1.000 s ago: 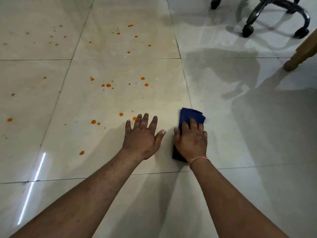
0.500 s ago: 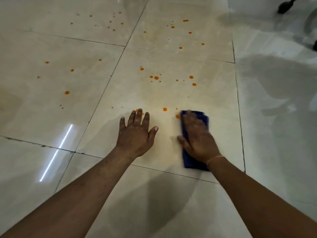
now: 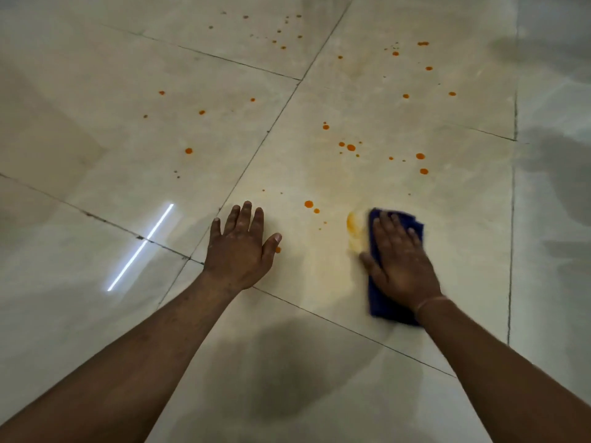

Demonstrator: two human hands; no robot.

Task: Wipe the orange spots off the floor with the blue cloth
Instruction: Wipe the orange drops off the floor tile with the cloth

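Note:
My right hand [image 3: 399,263] presses flat on the folded blue cloth [image 3: 382,306], which lies on the cream floor tile. Just left of the cloth runs an orange smear [image 3: 352,227]. My left hand [image 3: 240,247] lies flat on the floor with fingers spread, holding nothing. One orange spot [image 3: 278,250] shows by its thumb. Between the two hands sits a pair of orange spots [image 3: 309,204]. Several more orange spots [image 3: 351,147] are scattered farther ahead over the tiles, out to the far group [image 3: 422,43].
Dark grout lines [image 3: 256,151] cross the glossy floor. A bright light streak [image 3: 140,247] reflects at the left. The grey tiles [image 3: 550,187] on the right carry shadows.
The view has swung further left. My right hand has dragged the cloth to the right, leaving an orange smear where a spot was. My left hand stays flat on the floor.

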